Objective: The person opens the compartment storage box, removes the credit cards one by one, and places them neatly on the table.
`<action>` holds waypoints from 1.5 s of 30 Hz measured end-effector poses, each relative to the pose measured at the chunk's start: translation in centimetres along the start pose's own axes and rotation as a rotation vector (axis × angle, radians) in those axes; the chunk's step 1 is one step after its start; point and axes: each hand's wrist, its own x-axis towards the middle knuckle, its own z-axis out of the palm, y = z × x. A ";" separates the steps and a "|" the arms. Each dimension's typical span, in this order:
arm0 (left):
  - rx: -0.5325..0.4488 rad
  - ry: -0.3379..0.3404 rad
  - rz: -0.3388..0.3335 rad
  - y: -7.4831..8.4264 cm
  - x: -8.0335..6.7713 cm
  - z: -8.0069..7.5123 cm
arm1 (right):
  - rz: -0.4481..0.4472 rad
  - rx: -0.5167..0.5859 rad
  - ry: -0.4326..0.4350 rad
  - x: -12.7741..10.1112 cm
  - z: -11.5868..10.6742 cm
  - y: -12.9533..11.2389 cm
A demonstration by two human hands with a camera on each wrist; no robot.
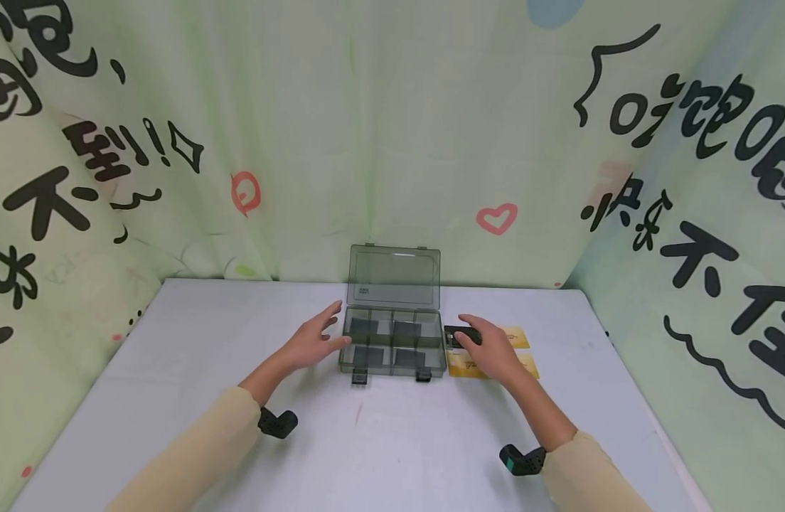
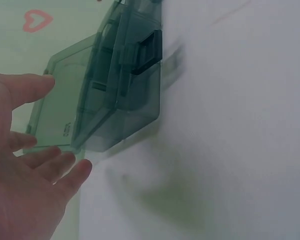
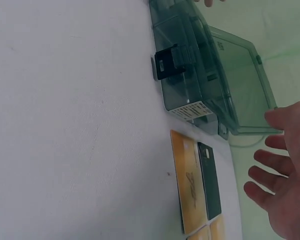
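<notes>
A translucent dark grey-green compartment box (image 1: 392, 370) stands on the table with its hinged lid (image 1: 394, 277) raised at the back. Dark rectangular patches show in its compartments; what they are I cannot tell. My left hand (image 1: 312, 345) is beside the box's left side, fingers loosely spread and holding nothing; whether the thumb touches the box is unclear. To the right, my right hand (image 1: 491, 350) hovers over several cards, its fingers parted and bare in the right wrist view. Among these are a yellow card (image 3: 187, 182) and a black card (image 3: 210, 182), lying flat and partly hidden in the head view.
The white table (image 1: 380, 448) ends at a printed curtain (image 1: 392, 142) behind and at both sides. Two black latches (image 1: 359, 377) hang on the box's front. A black device is worn on each wrist, below the hands.
</notes>
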 end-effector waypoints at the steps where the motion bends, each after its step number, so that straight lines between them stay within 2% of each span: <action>1: 0.000 -0.004 0.000 0.0 0.2 0.0 | 0.000 0.007 -0.009 0.2 0.2 0.0; 12: -0.003 -0.006 -0.021 -0.2 2.6 0.4 | 0.014 0.114 -0.052 2.7 1.6 -0.5; 23: -0.001 0.017 -0.050 -0.4 3.6 -0.1 | 0.038 0.170 -0.083 4.8 2.0 -0.8; 28: -0.035 0.022 -0.055 -0.7 4.4 -0.1 | 0.056 0.189 -0.093 5.6 2.4 -0.5; 34: -0.070 0.023 -0.056 -1.0 5.1 -0.2 | 0.079 0.238 -0.116 6.1 3.0 -0.6; 45: -0.095 0.031 -0.058 -1.1 6.0 0.2 | 0.057 0.228 -0.091 6.5 3.5 -0.7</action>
